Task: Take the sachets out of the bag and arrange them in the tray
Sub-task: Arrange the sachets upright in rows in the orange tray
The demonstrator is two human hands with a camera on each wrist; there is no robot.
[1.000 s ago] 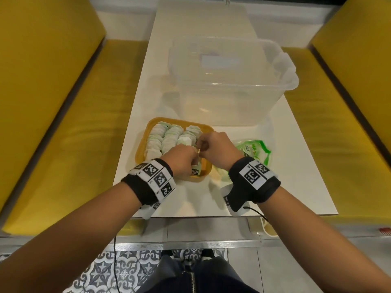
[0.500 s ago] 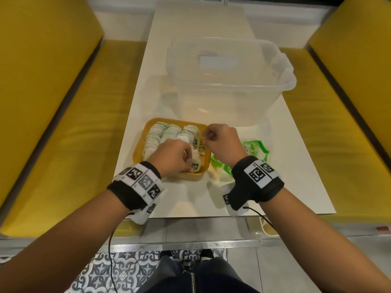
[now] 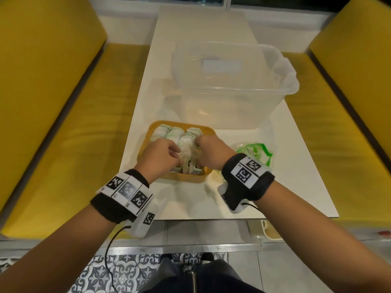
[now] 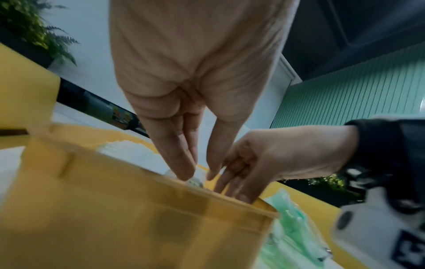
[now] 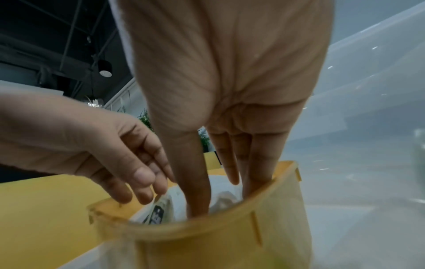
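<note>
The sachets (image 3: 176, 137) are standing on edge in the yellow tray (image 3: 191, 177), packed in three rows running away from me, with a few more at the near end showing little dark printed labels. The tray sits on the white table (image 3: 292, 166), just in front of me.

Both my hands are down in the tray's near right part. My left hand (image 3: 161, 156) comes in from the left with the fingers (image 5: 142, 182) loosely bent, tips resting on the top edge of a sachet by the near rim. I can't really tell if I'm pinching it or just touching it, the view's too blurry there. My right hand (image 3: 210, 153) is pointing straight down, fingers (image 5: 197, 191) stretched out and pushed in between the sachets and the tray's right wall, not wrapped around anything. The two hands are nearly touching each other.

The green and white bag (image 3: 257, 154) lies flat on the table just right of the tray, partly behind my right wrist. A big clear plastic tub (image 3: 232, 85) stands right behind the tray, further up the table. Yellow bench seats (image 3: 69, 127) run along both sides of the table, and both my wrists have black bands with black and white square markers.
</note>
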